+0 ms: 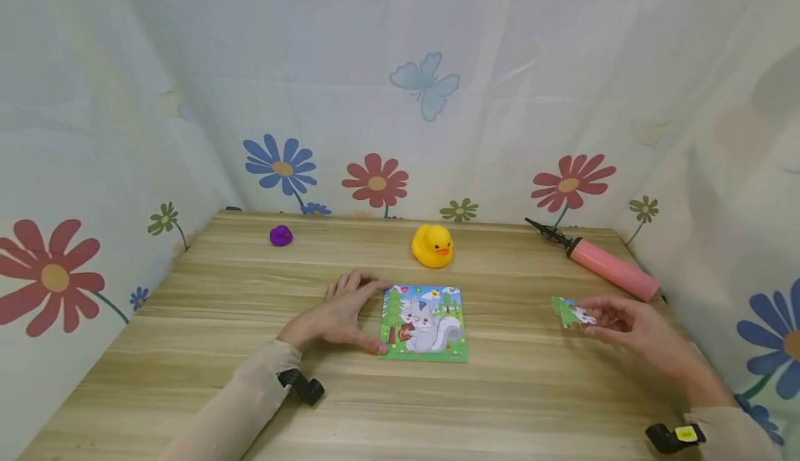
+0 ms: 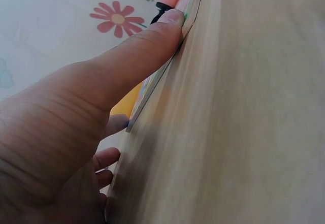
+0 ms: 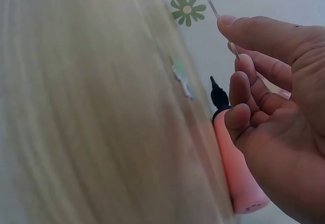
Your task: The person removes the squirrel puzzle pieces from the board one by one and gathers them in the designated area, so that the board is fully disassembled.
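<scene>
A square squirrel picture board point(image 1: 431, 322), with a grey squirrel among green trees, lies flat on the table. My left hand point(image 1: 340, 315) rests along its left side, the thumb at the lower corner and the index finger at the upper one. In the left wrist view, the thumb point(image 2: 147, 43) presses the board's edge while the other fingers sit loosely beyond it. Off to the right, my right hand point(image 1: 631, 329) pinches a thin jigsaw piece point(image 3: 211, 5), seen edge-on in the right wrist view. Below it, a small green-and-white piece point(image 3: 180, 76) shows blurred against the table.
Behind the board sits a yellow rubber duck point(image 1: 432, 247), and a small purple duck point(image 1: 281, 236) is at the back left. A pink hand pump point(image 1: 612, 266) with a black nozzle lies at the right rear, near my right hand. Flowered cloth point(image 1: 312, 100) walls the wooden table point(image 1: 500, 405).
</scene>
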Action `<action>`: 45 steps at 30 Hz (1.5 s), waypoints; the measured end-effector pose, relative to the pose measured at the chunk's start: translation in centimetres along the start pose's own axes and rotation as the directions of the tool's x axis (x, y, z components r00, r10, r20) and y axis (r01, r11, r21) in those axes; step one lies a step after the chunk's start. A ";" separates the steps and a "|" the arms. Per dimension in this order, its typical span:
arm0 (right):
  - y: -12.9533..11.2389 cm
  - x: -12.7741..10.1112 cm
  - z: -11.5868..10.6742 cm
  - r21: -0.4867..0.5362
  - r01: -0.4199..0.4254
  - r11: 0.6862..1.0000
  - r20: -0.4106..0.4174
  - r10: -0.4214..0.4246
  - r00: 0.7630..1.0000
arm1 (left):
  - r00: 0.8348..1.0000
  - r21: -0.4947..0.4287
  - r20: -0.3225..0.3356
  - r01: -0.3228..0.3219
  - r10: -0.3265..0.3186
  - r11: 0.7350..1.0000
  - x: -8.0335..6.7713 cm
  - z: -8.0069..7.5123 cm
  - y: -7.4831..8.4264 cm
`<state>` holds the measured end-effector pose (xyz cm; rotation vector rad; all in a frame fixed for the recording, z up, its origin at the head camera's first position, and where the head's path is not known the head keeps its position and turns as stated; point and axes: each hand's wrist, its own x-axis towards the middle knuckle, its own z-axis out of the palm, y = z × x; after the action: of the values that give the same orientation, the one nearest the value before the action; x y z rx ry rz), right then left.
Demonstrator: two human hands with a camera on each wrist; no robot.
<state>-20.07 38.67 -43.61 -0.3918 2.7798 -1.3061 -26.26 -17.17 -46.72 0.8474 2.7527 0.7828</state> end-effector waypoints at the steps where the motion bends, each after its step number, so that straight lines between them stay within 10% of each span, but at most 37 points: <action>1: 0.3 -0.1 0.1 -0.001 -0.003 1.000 0.003 0.003 1.000 | 1.000 -0.001 0.001 0.000 0.000 1.000 0.0 0.0 0.0; 45: 2.8 -1.0 1.5 0.035 -0.036 0.999 0.096 0.033 0.995 | 1.000 0.016 -0.015 -0.011 0.011 1.000 0.1 0.2 -0.2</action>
<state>-19.43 39.51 -46.81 -0.3911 2.6687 -1.2934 -26.38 -17.13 -47.00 0.8639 2.7731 0.7732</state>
